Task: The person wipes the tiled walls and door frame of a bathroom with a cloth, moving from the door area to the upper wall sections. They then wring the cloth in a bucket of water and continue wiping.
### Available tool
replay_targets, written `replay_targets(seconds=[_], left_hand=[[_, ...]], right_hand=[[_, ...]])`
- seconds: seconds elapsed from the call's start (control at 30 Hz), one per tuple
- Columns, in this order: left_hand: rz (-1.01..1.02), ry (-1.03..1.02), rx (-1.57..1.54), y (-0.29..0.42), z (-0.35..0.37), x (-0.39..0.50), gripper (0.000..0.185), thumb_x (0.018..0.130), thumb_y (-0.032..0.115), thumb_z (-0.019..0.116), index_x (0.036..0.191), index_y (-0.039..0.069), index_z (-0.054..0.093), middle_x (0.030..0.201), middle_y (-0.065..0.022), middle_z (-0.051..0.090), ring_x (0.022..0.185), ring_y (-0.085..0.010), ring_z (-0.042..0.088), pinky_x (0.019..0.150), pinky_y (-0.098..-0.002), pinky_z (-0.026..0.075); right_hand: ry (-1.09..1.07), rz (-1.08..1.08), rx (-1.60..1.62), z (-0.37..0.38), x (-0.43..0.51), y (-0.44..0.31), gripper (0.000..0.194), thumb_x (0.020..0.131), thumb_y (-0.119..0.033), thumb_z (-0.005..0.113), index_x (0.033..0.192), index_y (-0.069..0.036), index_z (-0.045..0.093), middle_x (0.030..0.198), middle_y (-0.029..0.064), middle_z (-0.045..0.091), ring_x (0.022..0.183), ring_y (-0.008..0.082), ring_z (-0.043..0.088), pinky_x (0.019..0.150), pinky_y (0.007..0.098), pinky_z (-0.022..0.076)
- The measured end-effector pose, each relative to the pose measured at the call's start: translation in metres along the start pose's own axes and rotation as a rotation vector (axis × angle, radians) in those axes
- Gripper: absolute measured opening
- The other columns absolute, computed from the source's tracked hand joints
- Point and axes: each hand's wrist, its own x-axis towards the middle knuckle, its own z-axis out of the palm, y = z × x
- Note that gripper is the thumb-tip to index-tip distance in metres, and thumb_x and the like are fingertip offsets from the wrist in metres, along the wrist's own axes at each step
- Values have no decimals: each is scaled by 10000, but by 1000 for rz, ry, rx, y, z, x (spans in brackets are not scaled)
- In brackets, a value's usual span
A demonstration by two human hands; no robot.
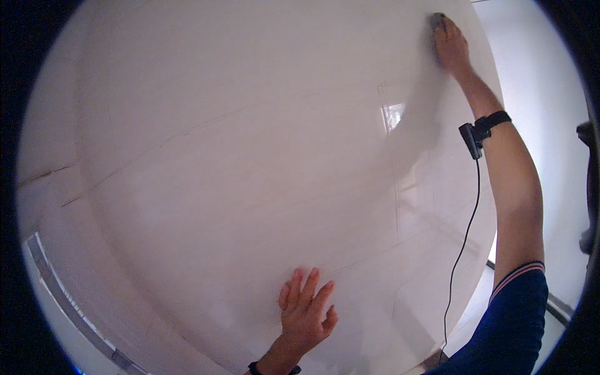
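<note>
A broad, pale, glossy surface (pixel 243 164) with thin dark lines fills most of the view. My right hand (pixel 453 47) is stretched out to its far right part. Under those fingers is a small dark object (pixel 439 18), mostly hidden, perhaps a pad or cloth. Low in the middle, my left hand (pixel 307 314) rests against the surface, fingers spread and holding nothing.
A black strap (pixel 498 120) holds a small dark device (pixel 470 140) on my right forearm. From it a thin black cable (pixel 453 272) hangs down. A pale floor (pixel 525 56) shows beyond the right edge. At lower left runs a grey strip (pixel 70 309).
</note>
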Motion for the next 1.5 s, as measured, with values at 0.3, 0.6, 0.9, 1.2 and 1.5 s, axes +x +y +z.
replay_targets(seconds=[0.3, 0.6, 0.9, 1.2, 1.5], left_hand=[[165, -24, 74, 6, 23, 9, 446, 888, 271, 671, 1329, 203, 683, 1540, -117, 555, 1454, -379, 466, 1187, -550, 277], [131, -52, -38, 23, -5, -33, 438, 920, 239, 657, 1357, 227, 683, 1521, -71, 588, 1444, -290, 497, 1203, -450, 293], [171, -46, -61, -10, -43, 2, 370, 908, 240, 669, 1274, 252, 718, 1519, -74, 584, 1439, -320, 493, 1199, -474, 311], [209, -39, -93, -23, -39, 18, 338, 918, 218, 651, 1250, 237, 715, 1520, -74, 585, 1433, -292, 513, 1205, -467, 301], [216, -16, -126, 15, 6, 29, 376, 892, 186, 667, 1267, 210, 685, 1532, -83, 569, 1433, -290, 513, 1180, -463, 346]], right_hand=[[-94, 167, 244, -69, 10, -49, 467, 1072, -216, 420, 1512, -76, 486, 1543, 218, 495, 1429, 402, 455, 1208, 473, 370], [-220, 213, 131, 12, -5, 69, 492, 1089, -288, 405, 1524, -60, 431, 1395, 260, 617, 1241, 485, 607, 1093, 554, 471], [-637, 624, -276, -73, -33, 4, 584, 1079, -434, 343, 1574, -129, 395, 1534, 228, 519, 1384, 502, 491, 1132, 582, 416], [-546, 531, -243, -43, -38, 52, 533, 1059, -394, 413, 1554, -198, 423, 1434, 206, 605, 1284, 448, 590, 1088, 585, 464], [-206, 162, -81, -43, 19, -58, 525, 1000, -276, 515, 1510, -153, 510, 1325, 280, 631, 1189, 443, 632, 1041, 549, 515]])
